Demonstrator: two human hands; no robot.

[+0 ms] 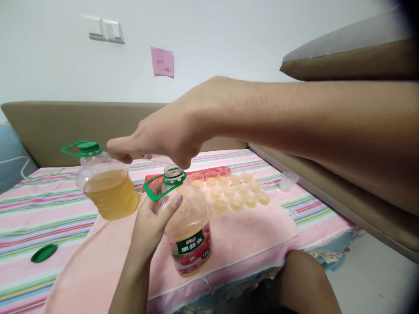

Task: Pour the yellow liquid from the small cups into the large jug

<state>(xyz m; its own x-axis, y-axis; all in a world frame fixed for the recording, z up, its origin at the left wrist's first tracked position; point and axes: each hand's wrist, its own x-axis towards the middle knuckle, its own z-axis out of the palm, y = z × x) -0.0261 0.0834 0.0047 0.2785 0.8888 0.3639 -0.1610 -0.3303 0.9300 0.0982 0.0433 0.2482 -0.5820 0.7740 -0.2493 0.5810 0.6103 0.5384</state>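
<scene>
My left hand (152,218) is closed around the neck of a clear plastic juice bottle (186,218), which has a green ring handle (157,194), a red and green label and an uncapped mouth. My right hand (170,131) reaches across from the right, directly above that mouth. Its fingers are bent around a clear plastic cup (157,158), mostly hidden beneath the hand and lying almost level. To the left stands a second bottle (113,192), capped in green and partly filled with yellow liquid. Several small clear cups (237,203) of yellow liquid stand grouped at the right.
A green lid (44,253) lies on the striped cloth (19,226) at left. Past the filled cups, stacked clear cups (288,181) stand near the padded edge. A red package (218,171) lies behind the cups. A pink cloth (255,231) lies under the bottles.
</scene>
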